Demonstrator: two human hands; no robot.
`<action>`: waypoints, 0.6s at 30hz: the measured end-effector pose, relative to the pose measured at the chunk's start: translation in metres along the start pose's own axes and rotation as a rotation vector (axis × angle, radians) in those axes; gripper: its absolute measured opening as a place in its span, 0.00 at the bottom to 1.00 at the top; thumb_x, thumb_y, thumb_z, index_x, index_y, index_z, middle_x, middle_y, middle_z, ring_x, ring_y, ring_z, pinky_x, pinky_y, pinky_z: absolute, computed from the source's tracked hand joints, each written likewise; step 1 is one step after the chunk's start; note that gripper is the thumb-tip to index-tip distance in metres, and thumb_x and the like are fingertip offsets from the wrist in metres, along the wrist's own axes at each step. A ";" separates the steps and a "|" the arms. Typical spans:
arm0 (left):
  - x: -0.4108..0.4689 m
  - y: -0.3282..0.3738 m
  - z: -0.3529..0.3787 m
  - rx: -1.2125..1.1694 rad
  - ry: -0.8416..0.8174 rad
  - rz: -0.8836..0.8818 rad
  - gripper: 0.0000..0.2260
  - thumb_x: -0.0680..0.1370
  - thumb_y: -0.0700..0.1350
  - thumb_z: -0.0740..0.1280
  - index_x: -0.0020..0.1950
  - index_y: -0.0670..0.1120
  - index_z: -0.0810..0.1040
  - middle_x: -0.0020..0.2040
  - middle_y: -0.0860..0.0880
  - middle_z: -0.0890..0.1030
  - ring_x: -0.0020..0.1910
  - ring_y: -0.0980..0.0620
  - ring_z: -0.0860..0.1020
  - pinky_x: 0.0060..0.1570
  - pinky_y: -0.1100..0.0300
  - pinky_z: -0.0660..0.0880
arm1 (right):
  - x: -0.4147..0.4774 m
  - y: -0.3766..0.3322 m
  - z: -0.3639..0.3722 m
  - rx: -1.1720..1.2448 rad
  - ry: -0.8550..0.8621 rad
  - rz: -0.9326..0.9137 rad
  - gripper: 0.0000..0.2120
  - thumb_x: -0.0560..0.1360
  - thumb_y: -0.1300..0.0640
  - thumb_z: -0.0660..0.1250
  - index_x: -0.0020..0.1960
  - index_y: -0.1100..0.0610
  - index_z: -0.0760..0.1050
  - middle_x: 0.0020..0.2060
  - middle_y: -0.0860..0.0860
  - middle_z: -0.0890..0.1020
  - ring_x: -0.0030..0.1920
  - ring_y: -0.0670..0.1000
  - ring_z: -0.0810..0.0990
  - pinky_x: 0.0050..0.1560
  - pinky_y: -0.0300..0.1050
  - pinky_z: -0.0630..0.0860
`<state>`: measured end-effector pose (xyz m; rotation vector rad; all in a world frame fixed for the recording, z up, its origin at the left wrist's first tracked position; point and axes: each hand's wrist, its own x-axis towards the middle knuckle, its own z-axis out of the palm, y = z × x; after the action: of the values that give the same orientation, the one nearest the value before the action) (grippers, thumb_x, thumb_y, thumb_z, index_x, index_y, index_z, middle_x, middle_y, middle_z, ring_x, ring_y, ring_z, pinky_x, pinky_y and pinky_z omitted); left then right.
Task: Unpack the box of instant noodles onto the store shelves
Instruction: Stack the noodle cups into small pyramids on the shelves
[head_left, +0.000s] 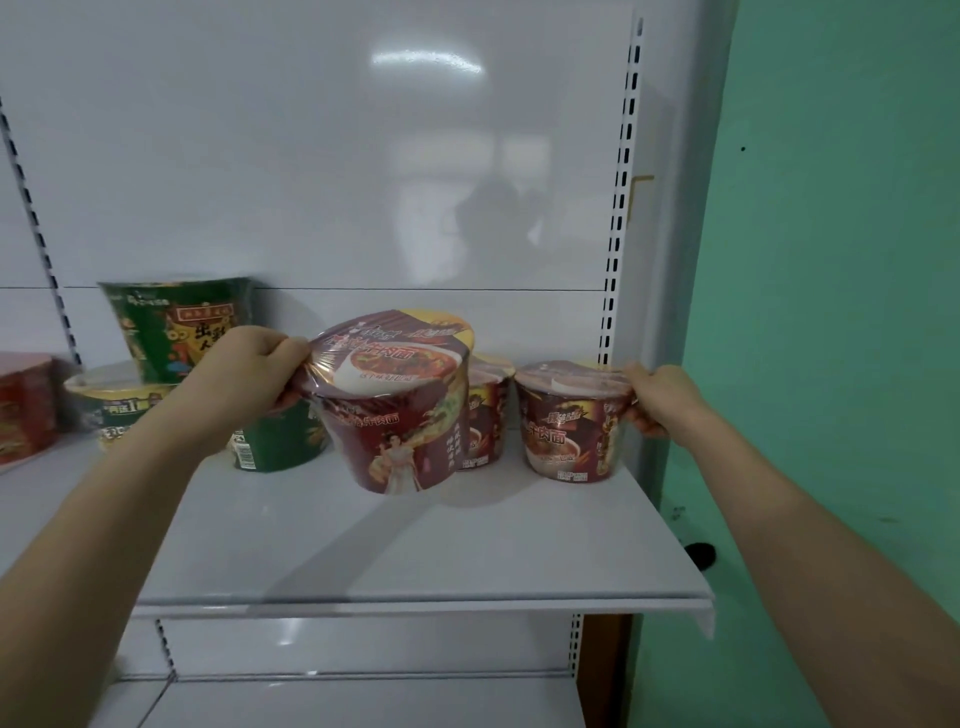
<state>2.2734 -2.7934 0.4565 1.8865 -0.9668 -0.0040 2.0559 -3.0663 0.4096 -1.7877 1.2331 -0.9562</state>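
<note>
My left hand (260, 364) grips the left rim of a dark red noodle bowl (395, 415) and holds it just above the white shelf (415, 545), tilted a little toward me. My right hand (654, 400) grips the right side of a second dark red noodle bowl (566, 426), which stands on the shelf near its right end. A third red bowl (485, 415) stands behind, between the two, partly hidden by the held one.
Green noodle bowls stand at the left: one (176, 327) stacked on top of another (119, 405), a third (280, 441) beside them. A red pack (26, 405) sits at the far left edge. A slotted upright (618, 208) and a green wall (831, 312) bound the shelf's right end.
</note>
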 end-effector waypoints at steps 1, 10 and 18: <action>0.003 0.001 -0.001 -0.002 0.009 0.004 0.18 0.81 0.43 0.56 0.49 0.28 0.76 0.28 0.43 0.70 0.26 0.49 0.65 0.28 0.61 0.63 | 0.002 -0.001 0.002 0.011 0.000 0.005 0.20 0.80 0.51 0.54 0.33 0.61 0.69 0.26 0.56 0.74 0.25 0.52 0.70 0.26 0.39 0.69; 0.028 0.008 -0.003 -0.082 0.026 0.040 0.14 0.80 0.41 0.56 0.41 0.35 0.75 0.27 0.43 0.69 0.27 0.49 0.65 0.33 0.59 0.66 | 0.016 -0.005 0.015 -0.066 0.071 -0.037 0.17 0.77 0.56 0.61 0.30 0.59 0.66 0.29 0.53 0.71 0.31 0.51 0.70 0.29 0.40 0.69; 0.068 0.045 0.025 -0.114 0.055 0.059 0.16 0.80 0.39 0.55 0.32 0.39 0.69 0.27 0.43 0.70 0.26 0.49 0.65 0.28 0.60 0.64 | 0.018 0.000 0.016 -0.036 0.050 -0.027 0.19 0.77 0.54 0.61 0.30 0.58 0.65 0.28 0.52 0.69 0.30 0.50 0.68 0.28 0.39 0.68</action>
<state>2.2823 -2.8641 0.5043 1.7443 -0.9647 0.0267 2.0746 -3.0810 0.4059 -1.8222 1.2675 -1.0051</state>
